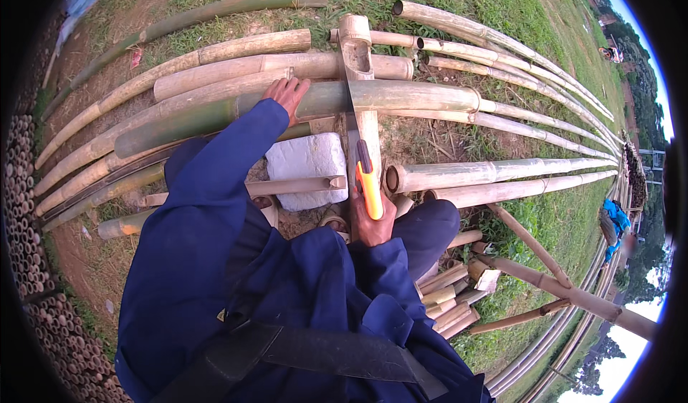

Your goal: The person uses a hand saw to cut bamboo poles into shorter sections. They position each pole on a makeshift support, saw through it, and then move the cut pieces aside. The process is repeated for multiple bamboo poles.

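A thick green-and-tan bamboo pole (412, 96) lies crosswise in front of me, over an upright-running bamboo piece (368, 127) with a notch cut near its far end. My left hand (287, 98) grips the pole from above, left of the saw, its fingers bent over the far side. My right hand (375, 220) is closed around the orange handle of a handsaw (370, 188). The saw's blade points away from me and crosses the pole just left of the notched piece. How deep the blade sits in the bamboo cannot be made out.
A whitish block (308, 166) stands between my feet, with a short bamboo length (297, 186) across it. Long poles (502, 166) fan out on both sides. Cut offcuts (448, 299) pile by my right knee; stacked bamboo (61, 338) lines the left. Another person (614, 224) is far right.
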The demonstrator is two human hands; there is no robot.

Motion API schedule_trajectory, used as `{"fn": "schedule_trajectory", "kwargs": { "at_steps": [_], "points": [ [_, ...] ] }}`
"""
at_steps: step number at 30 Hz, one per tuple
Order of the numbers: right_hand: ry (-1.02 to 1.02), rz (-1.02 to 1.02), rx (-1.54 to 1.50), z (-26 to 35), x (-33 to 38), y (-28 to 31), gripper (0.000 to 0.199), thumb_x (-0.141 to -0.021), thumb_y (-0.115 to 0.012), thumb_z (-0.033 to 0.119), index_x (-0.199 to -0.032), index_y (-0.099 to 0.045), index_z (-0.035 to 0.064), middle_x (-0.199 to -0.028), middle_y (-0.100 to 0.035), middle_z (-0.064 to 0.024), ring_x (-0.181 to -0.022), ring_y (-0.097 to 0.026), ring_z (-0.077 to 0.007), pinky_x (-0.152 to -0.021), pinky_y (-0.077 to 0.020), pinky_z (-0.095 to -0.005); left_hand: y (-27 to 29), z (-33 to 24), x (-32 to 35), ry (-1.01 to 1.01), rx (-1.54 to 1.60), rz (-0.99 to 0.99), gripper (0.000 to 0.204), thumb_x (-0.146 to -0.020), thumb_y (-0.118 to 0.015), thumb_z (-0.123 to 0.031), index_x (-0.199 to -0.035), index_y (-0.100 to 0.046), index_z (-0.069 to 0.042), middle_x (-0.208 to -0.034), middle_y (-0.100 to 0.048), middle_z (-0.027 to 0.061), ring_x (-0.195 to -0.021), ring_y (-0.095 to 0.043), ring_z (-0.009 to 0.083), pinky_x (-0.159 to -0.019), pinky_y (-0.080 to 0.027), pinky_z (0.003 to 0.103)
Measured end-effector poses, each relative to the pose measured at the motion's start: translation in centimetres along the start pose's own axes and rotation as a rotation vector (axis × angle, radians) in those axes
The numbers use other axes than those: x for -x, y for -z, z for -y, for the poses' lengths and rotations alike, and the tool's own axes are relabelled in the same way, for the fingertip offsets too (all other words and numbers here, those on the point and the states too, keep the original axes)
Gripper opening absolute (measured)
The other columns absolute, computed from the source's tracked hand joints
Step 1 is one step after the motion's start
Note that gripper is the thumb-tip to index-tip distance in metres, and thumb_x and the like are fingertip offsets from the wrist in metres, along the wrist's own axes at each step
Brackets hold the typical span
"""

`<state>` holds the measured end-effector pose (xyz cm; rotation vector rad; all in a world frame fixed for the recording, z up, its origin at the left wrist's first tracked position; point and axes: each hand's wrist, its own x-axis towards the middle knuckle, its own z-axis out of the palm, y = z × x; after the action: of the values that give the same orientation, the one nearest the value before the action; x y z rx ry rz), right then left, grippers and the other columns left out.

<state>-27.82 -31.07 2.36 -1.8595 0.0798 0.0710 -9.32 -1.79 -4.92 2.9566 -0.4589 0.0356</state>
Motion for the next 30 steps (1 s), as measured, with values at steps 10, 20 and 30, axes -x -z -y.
{"fn": "schedule_trajectory", "kwargs": {
  "at_steps": [10, 20, 30],
  "points": [
    [0.073, 0.033, 0.089, 5.0, -1.4, -0.3, 0.02, -0.092, -0.075, 0.01, -0.105, -0.07, -0.005, -0.072, -0.065, -0.01, -0.066, -0.056, -0.0132, -0.065, -0.0505, -0.0325, 0.7, -4.2, 0.2, 0.019, -0.031, -0.178, 0.098, -0.064, -0.092, -0.03, -0.146, -0.043, -0.007, -0.131, -0.055, 0.0121, -0.125, -0.054, 0.0306, -0.106, -0.044, 0.042],
    [-0.026, 0.081, 0.173, 5.0, 4.5, 4.5, 0.023, -0.094, -0.074, 0.009, -0.112, -0.07, -0.0035, -0.085, -0.07, -0.0083, -0.073, -0.061, -0.0128, -0.07, -0.0516, -0.0304, 0.3, -1.5, -4.0, 0.115, 0.167, 0.062, 0.073, -0.068, -0.086, -0.037, -0.128, -0.055, -0.008, -0.118, -0.067, 0.0183, -0.113, -0.065, 0.0376, -0.098, -0.051, 0.051],
    [0.077, 0.045, 0.183, 5.2, -3.2, 1.0, 0.016, -0.093, -0.071, 0.009, -0.099, -0.067, -0.0051, -0.07, -0.065, -0.0139, -0.06, -0.059, -0.0153, -0.06, -0.0499, -0.0351, -0.4, -1.5, -4.5, 0.122, 0.185, 0.062, 0.08, -0.066, -0.087, -0.038, -0.133, -0.056, -0.006, -0.123, -0.068, 0.0186, -0.116, -0.065, 0.0383, -0.098, -0.053, 0.05]
  ]
}}
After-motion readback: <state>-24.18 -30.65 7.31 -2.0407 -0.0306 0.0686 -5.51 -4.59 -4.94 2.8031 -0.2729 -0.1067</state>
